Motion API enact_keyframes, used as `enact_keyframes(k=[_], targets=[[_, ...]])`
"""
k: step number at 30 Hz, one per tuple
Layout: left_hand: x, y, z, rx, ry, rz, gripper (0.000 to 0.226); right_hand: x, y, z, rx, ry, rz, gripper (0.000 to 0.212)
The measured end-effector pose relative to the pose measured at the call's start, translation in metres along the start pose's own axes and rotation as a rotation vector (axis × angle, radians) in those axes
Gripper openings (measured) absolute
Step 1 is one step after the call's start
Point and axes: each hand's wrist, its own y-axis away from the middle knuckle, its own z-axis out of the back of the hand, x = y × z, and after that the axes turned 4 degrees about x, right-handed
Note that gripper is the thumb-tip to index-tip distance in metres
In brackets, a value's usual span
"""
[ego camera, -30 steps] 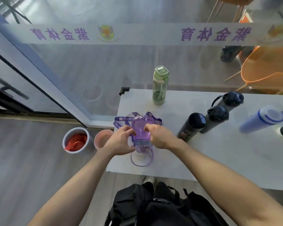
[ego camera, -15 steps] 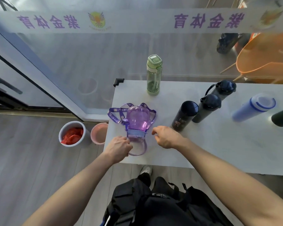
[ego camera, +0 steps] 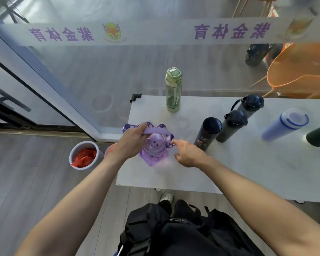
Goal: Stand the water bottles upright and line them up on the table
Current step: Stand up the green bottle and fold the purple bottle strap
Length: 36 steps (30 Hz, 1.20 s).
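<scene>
A purple bottle (ego camera: 154, 147) with a carry handle and a printed strap stands upright near the left end of the white table (ego camera: 248, 163). My left hand (ego camera: 131, 141) grips its handle from above. Just to the right of the bottle, my right hand (ego camera: 188, 154) has its fingertips at the strap, fingers apart. A green bottle (ego camera: 173, 90) stands upright at the table's back edge. Three dark bottles (ego camera: 208, 133) (ego camera: 231, 125) (ego camera: 250, 106) stand in a slanted row to the right. Further right stand a pale blue bottle (ego camera: 284, 123) and a dark green one (ego camera: 319, 134), cut by the frame.
A glass wall (ego camera: 118, 71) with a printed band runs behind the table. On the floor to the left stand a white bucket (ego camera: 83, 155) with red contents and a pink one (ego camera: 110, 151). A black backpack (ego camera: 183, 231) sits at my front. An orange chair (ego camera: 299, 69) is behind the glass.
The purple bottle lay on its side under both hands; my left hand took its handle and raised it upright. My right hand let go and now rests beside it.
</scene>
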Motion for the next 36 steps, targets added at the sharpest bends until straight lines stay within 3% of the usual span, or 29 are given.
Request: enact_keyframes(k=[5, 9, 13, 20, 24, 28, 31, 34, 36], targets=[[0.018, -0.023, 0.012, 0.041, 0.184, 0.167, 0.031, 0.013, -0.007, 0.005, 0.027, -0.049, 0.072, 0.085], [0.023, -0.039, 0.011, 0.138, 0.375, 0.272, 0.026, 0.022, -0.021, -0.004, 0.043, -0.053, 0.056, 0.066], [0.026, -0.051, 0.021, 0.125, 0.386, 0.307, 0.026, 0.031, -0.036, -0.009, -0.057, -0.064, 0.034, 0.050], [0.041, -0.057, 0.040, 0.306, 0.531, 0.269, 0.050, 0.034, -0.047, -0.002, -0.043, -0.054, -0.017, 0.055], [0.046, -0.067, 0.023, 0.217, 0.422, 0.350, 0.039, 0.032, -0.041, -0.005, -0.005, -0.087, -0.060, 0.058], [0.060, -0.077, 0.006, 0.242, 0.210, 0.465, 0.035, 0.026, -0.031, -0.006, 0.047, -0.057, -0.102, 0.059], [0.057, -0.079, 0.007, 0.240, 0.029, 0.430, 0.033, 0.015, -0.025, -0.005, 0.107, 0.008, -0.142, 0.060], [0.044, -0.074, 0.018, 0.117, -0.119, 0.333, 0.051, 0.008, -0.020, -0.002, 0.140, 0.063, -0.156, 0.057], [0.030, -0.067, 0.025, 0.036, -0.217, 0.225, 0.051, 0.003, -0.017, 0.000, 0.147, 0.086, -0.153, 0.056]])
